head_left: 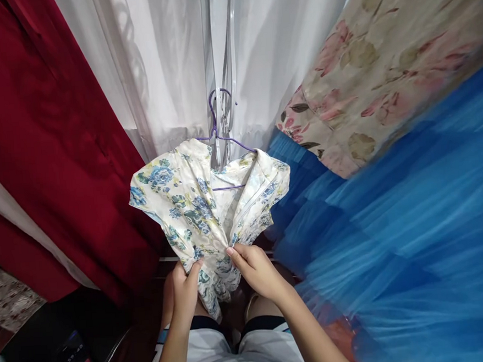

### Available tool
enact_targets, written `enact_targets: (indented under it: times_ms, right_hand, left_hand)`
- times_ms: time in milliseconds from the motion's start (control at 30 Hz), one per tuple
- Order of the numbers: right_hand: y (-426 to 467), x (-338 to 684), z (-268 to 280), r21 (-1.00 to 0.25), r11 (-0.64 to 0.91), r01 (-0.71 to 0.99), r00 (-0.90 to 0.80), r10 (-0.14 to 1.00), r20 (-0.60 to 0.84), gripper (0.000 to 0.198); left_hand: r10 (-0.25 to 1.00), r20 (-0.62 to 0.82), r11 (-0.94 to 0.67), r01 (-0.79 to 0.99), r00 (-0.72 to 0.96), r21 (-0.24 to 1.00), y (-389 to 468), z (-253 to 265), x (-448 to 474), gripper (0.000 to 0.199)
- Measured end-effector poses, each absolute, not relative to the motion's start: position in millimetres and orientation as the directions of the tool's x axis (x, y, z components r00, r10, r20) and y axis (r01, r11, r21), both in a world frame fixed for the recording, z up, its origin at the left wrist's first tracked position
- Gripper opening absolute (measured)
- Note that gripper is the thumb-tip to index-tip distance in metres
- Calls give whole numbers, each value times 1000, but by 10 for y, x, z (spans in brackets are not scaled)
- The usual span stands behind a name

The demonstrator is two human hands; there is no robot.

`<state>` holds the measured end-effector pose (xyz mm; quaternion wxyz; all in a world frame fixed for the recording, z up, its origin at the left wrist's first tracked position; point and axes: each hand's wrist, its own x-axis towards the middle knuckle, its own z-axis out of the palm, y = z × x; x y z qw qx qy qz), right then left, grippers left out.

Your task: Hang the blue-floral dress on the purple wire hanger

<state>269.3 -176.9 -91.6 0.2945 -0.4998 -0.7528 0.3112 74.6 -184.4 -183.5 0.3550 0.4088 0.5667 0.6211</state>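
A white garment [197, 200] with blue and green flowers, a top or a dress, hangs in front of me on a purple wire hanger [215, 130]. Its front is parted at the neck, so the inside and the hanger's lower bar show. My left hand [185, 289] grips the garment's left side, thumb on top. At the middle of the front, just below the neck opening, my right hand [251, 266] pinches the edge between thumb and fingers. The lower part drops between my legs and is partly hidden by my hands.
White curtains [167, 59] hang behind, with narrow white straps [215, 50] at the hanger's hook. Red cloth [68, 132] hangs at the left. Blue tulle [414, 235] and a beige floral cloth [351, 96] fill the right. A dark device [74, 361] lies on a black surface [33, 339] at lower left.
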Motion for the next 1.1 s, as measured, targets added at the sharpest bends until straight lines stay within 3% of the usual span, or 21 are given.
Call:
enact_targets:
  times_ms: [100, 133, 167, 233, 300, 367, 433, 600, 733, 833, 933, 1000, 1100]
  right_hand:
    - [-1777, 2729, -798, -696, 364, 619, -392, 911, 127, 41]
    - [-1774, 2734, -762, -679, 391, 621, -425, 896, 127, 39]
    - [-1764, 2735, -731, -671, 413, 616, -452, 883, 128, 37]
    - [-1709, 2729, -682, -719, 400, 569, -472, 874, 113, 33]
    - [-1586, 2725, -623, -871, 244, 426, -434, 900, 40, 31]
    - [-1387, 2736, -500, -975, 39, 221, -380, 924, -49, 30]
    - [-1139, 2751, -274, -997, -43, 68, -327, 943, -64, 27]
    - [-649, 2603, 495, -987, 83, -136, -242, 963, 115, 23]
    - [-600, 2375, 694, -962, 171, -213, -169, 963, 209, 25]
    - [-701, 2303, 562, -959, 226, -171, -113, 962, 247, 25]
    - [-812, 2307, 436, -949, 297, -102, -102, 946, 307, 28]
    - [-845, 2316, 408, -933, 354, -61, -118, 926, 359, 28]
    - [-800, 2319, 382, -899, 438, -18, -128, 891, 436, 28]
  left_hand:
    - [601, 585, -378, 451, -545, 809, -1836, -1816, 831, 66]
    - [515, 699, -430, 556, -497, 712, -1832, -1797, 873, 67]
    - [509, 760, -478, 602, -404, 640, -1825, -1776, 923, 64]
    - [658, 734, -556, 550, -169, 624, -1802, -1737, 1046, 41]
    - [788, 615, -541, 484, 7, 687, -1773, -1717, 1182, 15]
    - [843, 533, -492, 512, 78, 704, -1751, -1714, 1289, 12]
    - [866, 479, -466, 581, 143, 668, -1739, -1717, 1331, 16]
    - [867, 376, -488, 706, 327, 513, -1701, -1681, 1126, 15]
    - [835, 307, -548, 736, 456, 397, -1577, -1536, 857, 17]
    - [812, 409, -579, 665, 417, 471, -1383, -1187, 697, 18]
    - [749, 637, -618, 539, 182, 572, -1103, -573, 618, 39]
    - [663, 731, -683, 529, 161, 503, -900, -138, 641, 38]
    - [514, 822, -771, 552, 247, 317, -675, 322, 773, 19]
